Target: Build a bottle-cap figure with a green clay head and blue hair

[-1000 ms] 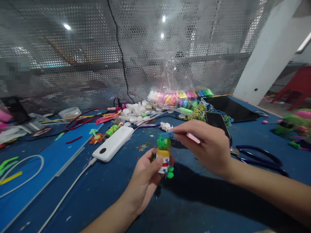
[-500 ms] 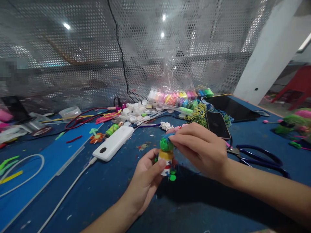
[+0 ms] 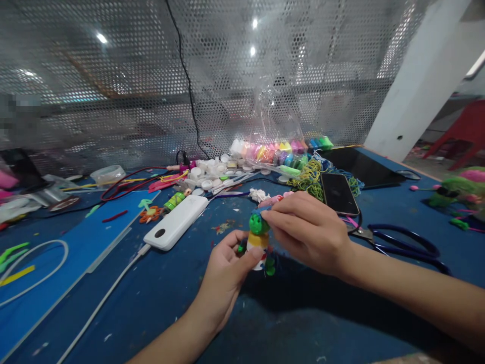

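In the middle of the head view is a small handmade figurine (image 3: 258,225) with a green head, a yellow and white body and small green parts low on its side. My left hand (image 3: 222,275) is closed around its body, the thumb across the white part. The fingertips of my right hand (image 3: 314,232) are pinched together at the top of the head, on a blue piece (image 3: 261,210) that looks like hair or a cap. My fingers cover much of that piece, and the back of the figurine is hidden.
A white power bank (image 3: 176,222) with a cable lies left, beside a blue board (image 3: 81,250). Behind are white caps (image 3: 206,172), bagged colourful clay (image 3: 271,150) and yellow-green yarn (image 3: 312,174). To the right are a phone (image 3: 340,193) and blue-handled scissors (image 3: 407,240).
The figurine has tipped a little, and its red band is now mostly behind my left thumb. My right hand has shifted slightly left, still pinching at the head.
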